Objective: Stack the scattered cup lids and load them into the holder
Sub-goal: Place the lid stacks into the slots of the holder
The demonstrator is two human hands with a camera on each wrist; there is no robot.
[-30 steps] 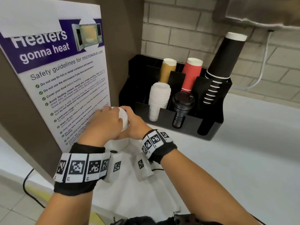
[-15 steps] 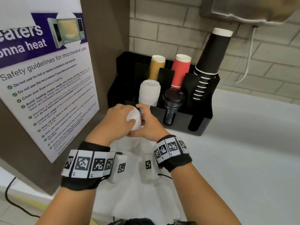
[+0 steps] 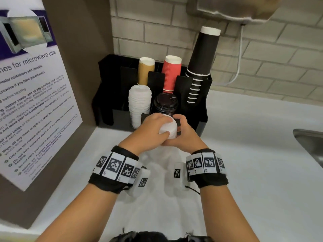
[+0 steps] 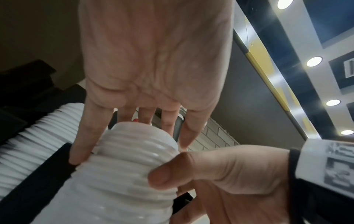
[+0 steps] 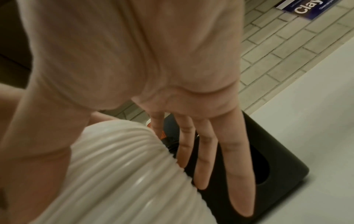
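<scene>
Left hand [image 3: 150, 131]: grasping the stack of white lids [image 3: 168, 131] from the left side; its fingers [image 4: 84, 136] run along the ribbed side of the stack and its thumb lies over the near face in the head view.
Right hand [image 3: 183, 135]: grasping the same stack from the right; its thumb presses the ribs in the left wrist view; its fingers [image 5: 206, 159] lie long and nearly straight against the far side.
Stack of white lids: held between both hands above the white desk [image 3: 253, 172], tilted with its top toward the holder, just in front of the holder's front wall.
Holder [image 3: 108, 95]: black, with several compartments, set on the desk against the brick wall [image 3: 157, 32]; a second white lid stack [image 3: 139, 105] stands in a front slot beside a black lid stack [image 3: 166, 104].
Cups: a tan stack [image 3: 146, 71], a red stack [image 3: 172, 74] and a tall black stack [image 3: 202, 63] stand upside down in the rear compartments.
Poster [image 3: 33, 105]: microwave safety guidelines on the panel at the left.
Sink [image 3: 311, 142]: metal edge at the right.
</scene>
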